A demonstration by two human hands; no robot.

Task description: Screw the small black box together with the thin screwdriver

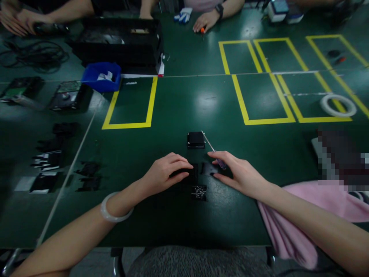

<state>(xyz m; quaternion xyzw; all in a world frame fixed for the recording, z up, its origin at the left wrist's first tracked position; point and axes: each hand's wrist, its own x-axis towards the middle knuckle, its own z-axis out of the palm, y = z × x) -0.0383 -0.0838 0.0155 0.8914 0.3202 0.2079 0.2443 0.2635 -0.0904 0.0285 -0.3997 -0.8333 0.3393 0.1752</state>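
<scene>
Taking the gap between the hands as the clock's centre. Holding a screwdriver [220, 164] in the right hand [235, 171] at three o'clock, with the handle lying among the fingers and the slim shaft pointing toward eleven, its tip near the right edge of a black block [196, 139] at twelve; leaving tip contact unclear. Resting the left hand [174, 169] at nine o'clock, thumb and forefinger standing slightly apart at a dark piece [194, 172]; not showing whether pinching or merely touching. Seeing also a black plate [207, 168] just beside the right fingers, and loose screws [198, 191] in a small dark tray [204, 198] at six.

Probably being stiff and light, the screwdriver, smooth enough for rolling; best suiting a grip around the handle. Likely being rigid and slick, the block; suiting a hold by its opposite sides, clear of the shiny corner fittings. Seeming tiny and easily scattered, the screws; calling for fingertip pinching, one by one.
</scene>
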